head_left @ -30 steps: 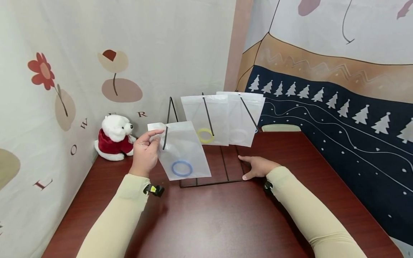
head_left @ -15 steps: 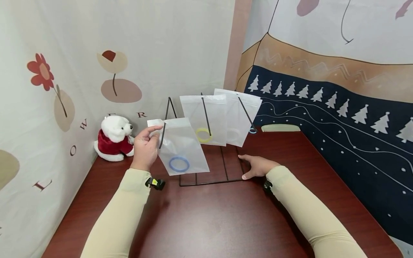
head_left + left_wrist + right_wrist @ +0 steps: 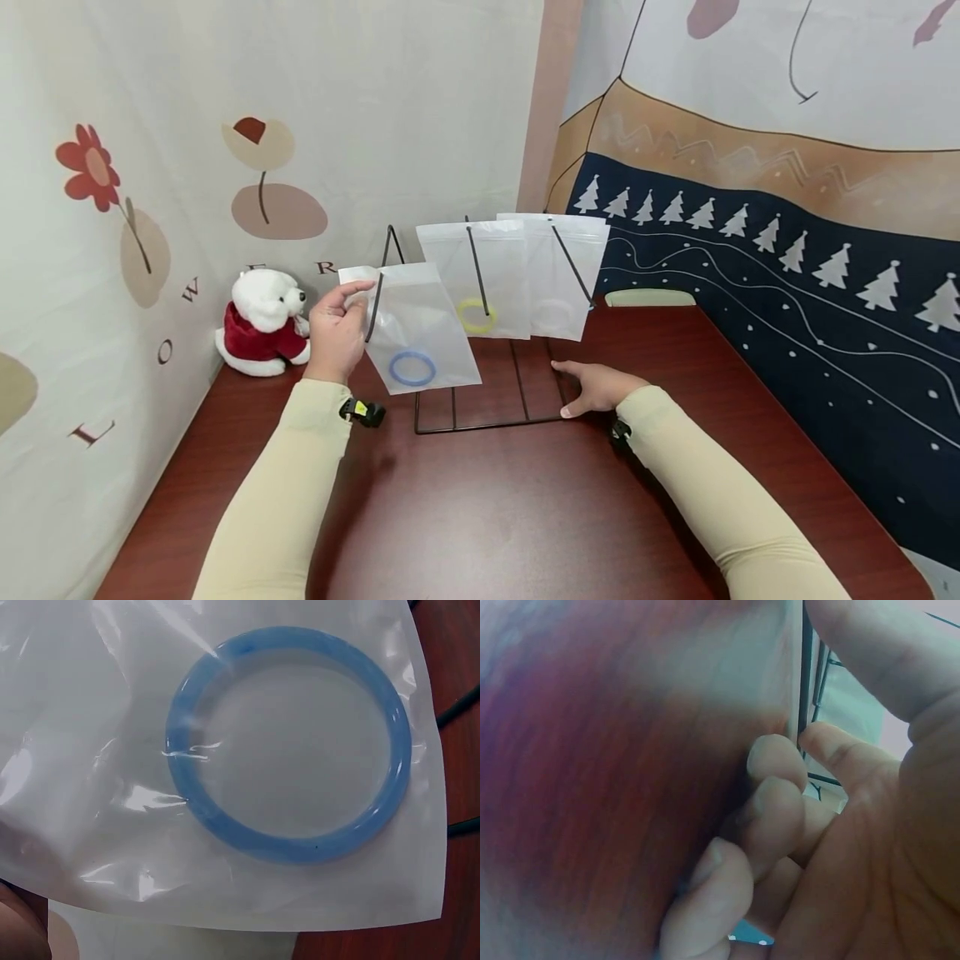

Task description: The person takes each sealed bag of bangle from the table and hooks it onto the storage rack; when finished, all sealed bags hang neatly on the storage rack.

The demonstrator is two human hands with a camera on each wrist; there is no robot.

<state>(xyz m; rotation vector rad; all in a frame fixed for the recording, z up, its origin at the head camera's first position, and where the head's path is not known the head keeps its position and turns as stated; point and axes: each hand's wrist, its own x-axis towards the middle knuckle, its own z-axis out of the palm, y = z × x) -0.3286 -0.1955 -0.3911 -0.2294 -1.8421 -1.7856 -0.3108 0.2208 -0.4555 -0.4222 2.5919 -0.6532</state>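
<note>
My left hand (image 3: 337, 331) pinches the upper left corner of a clear zip bag (image 3: 442, 367). Inside lies a blue bangle (image 3: 412, 367), large in the left wrist view. The leftmost hook (image 3: 374, 307) of a black wire rack (image 3: 487, 428) comes out through the top of this bag. My right hand (image 3: 603, 387) rests low on the table, with thumb and index finger against the rack's front right corner. In the right wrist view its fingers (image 3: 776, 821) bend onto the tabletop beside the black bar (image 3: 806, 667).
Two more bags hang on the rack's other hooks, one with a yellow bangle (image 3: 476, 316), one with a pale ring (image 3: 555, 311). A white plush bear (image 3: 262, 325) in red sits at left. A pale green object (image 3: 651, 297) is at the table's (image 3: 510, 517) back edge.
My left hand has moved up and slightly back, sliding the bag with the blue bangle farther along its hook. The rightmost bag swung and settled. My right hand stayed put.
</note>
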